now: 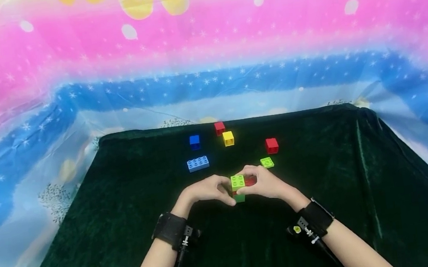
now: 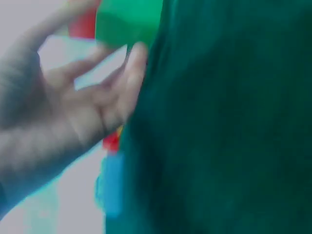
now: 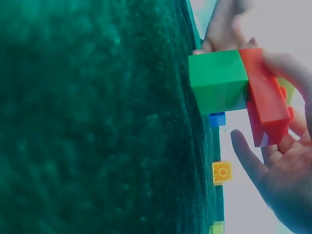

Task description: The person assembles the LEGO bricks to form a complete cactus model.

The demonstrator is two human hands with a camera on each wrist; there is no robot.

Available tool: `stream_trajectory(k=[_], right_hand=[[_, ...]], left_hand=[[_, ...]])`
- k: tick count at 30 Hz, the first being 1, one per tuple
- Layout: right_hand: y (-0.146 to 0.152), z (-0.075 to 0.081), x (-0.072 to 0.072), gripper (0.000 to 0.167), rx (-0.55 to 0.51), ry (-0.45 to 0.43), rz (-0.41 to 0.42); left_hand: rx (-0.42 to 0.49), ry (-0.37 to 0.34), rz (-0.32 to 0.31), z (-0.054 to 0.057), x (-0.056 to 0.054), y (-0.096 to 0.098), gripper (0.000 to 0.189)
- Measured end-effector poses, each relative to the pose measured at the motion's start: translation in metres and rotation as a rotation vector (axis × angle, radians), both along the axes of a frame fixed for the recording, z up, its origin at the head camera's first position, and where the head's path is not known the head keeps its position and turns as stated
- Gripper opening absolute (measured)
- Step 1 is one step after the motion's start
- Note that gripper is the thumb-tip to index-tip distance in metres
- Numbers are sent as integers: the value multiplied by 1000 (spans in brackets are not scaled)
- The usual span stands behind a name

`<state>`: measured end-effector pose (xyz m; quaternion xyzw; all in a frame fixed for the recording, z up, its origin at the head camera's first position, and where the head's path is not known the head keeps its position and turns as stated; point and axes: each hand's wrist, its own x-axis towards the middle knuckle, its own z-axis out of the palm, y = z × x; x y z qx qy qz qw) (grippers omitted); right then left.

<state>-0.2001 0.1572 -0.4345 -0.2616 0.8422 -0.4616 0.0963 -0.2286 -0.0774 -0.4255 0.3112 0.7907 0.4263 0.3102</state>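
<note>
A small brick stack [image 1: 237, 181] is held above the cloth, with a lime brick on top, a longer red brick [image 3: 265, 90] in the middle and a green brick [image 3: 218, 80] underneath. My right hand [image 1: 266, 184] grips the stack by the red brick, its thumb lying on that brick in the right wrist view. At the stack's left side is my left hand [image 1: 207, 189], thumb and fingers loosely spread beside the green brick. Whether its fingertips touch the bricks is hard to tell.
Beyond the hands lie a light blue brick [image 1: 198, 164], a dark blue brick [image 1: 194, 142], a yellow brick [image 1: 228, 139], two red bricks [image 1: 272, 146] and a flat lime piece [image 1: 267, 162]. Dark green cloth [image 1: 131, 173] covers the table; a patterned curtain [image 1: 208, 83] surrounds it.
</note>
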Motion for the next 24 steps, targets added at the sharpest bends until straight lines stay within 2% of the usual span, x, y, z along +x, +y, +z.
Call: stream_trajectory(k=[2,4,6,9,12,15,24], right_hand=[[0,-2,-1,35,-6,-2,2],[-1,-2,-2,35,-6,-3,-3],[0,-4,-2,36,-5,-8,-13],[0,-6,-1,38,0,-24,-33],[0,-7,-1,41,0,-38,-45],[-1,-7,-1,41,-5,-38,-40],[0,-8,1,40,-8,-29,-40]], left_hand=[[-18,-9,-6,6,-2,-9,51],[-6,7,16,13,-5,-19,54],[52,47,69,18,-8,-28,52],[166,111,193,22,-14,-40,42],[255,150,327,23,-18,-50,36],[294,159,421,23,-21,-56,38],[332,276,574,14,-29,-62,39]])
